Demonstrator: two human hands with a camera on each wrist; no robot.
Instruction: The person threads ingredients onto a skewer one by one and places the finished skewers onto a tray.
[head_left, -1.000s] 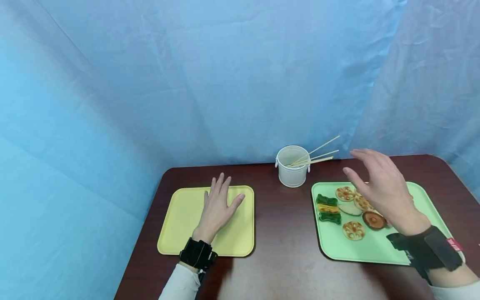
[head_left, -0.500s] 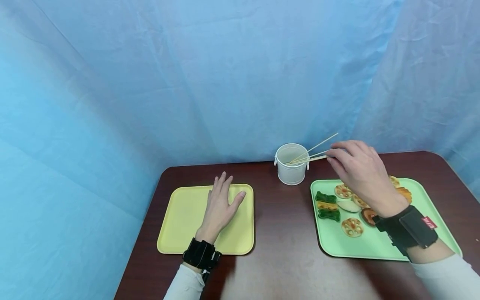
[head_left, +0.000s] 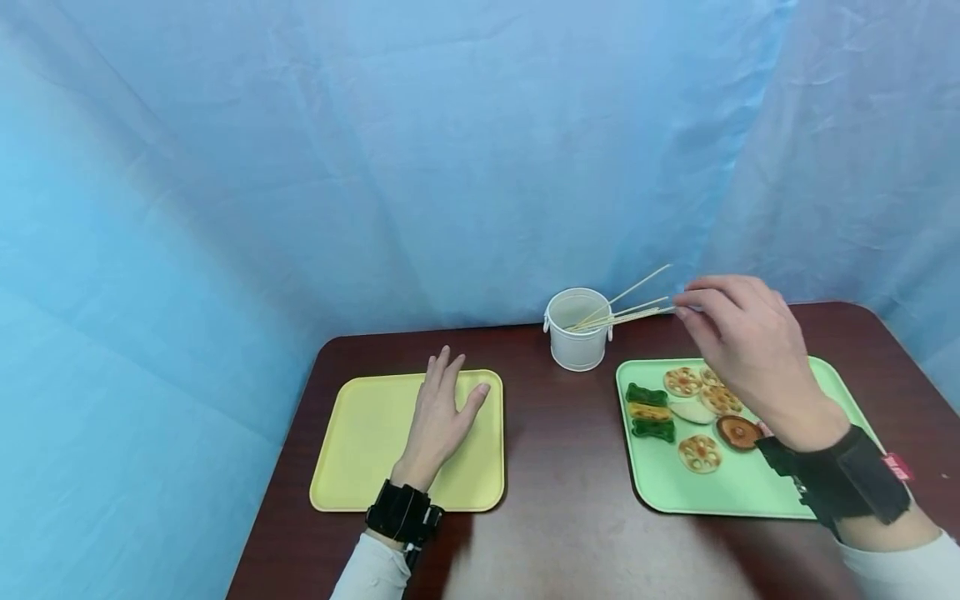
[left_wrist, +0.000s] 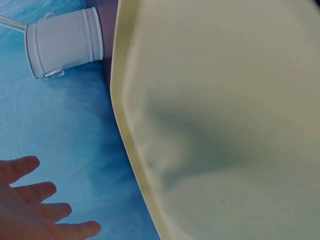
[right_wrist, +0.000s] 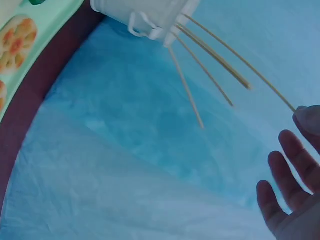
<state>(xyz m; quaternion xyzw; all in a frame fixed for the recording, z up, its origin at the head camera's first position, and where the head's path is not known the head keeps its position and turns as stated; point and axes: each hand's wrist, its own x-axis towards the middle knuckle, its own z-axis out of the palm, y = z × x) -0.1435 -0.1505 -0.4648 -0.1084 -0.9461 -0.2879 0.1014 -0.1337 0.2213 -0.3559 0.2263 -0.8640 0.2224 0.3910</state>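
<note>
My right hand is raised above the back of the green tray, its thumb and fingertip pinching the end of a thin wooden skewer. The skewer's other end is still in a white bucket. Several more skewers lean out of the bucket's rim towards the right. In the right wrist view the other fingers spread apart below the pinch. My left hand, fingers extended, hovers over the yellow tray, and its shadow falls on the tray in the left wrist view.
The green tray bears lotus root slices, a brown mushroom cap, green bow-shaped pieces, a yellow piece and a pale oval slice. A blue curtain hangs behind the dark table.
My right hand went from over the green tray to the skewers, pinched one, and drew back slightly to the right with it. The left hand has hardly moved.
</note>
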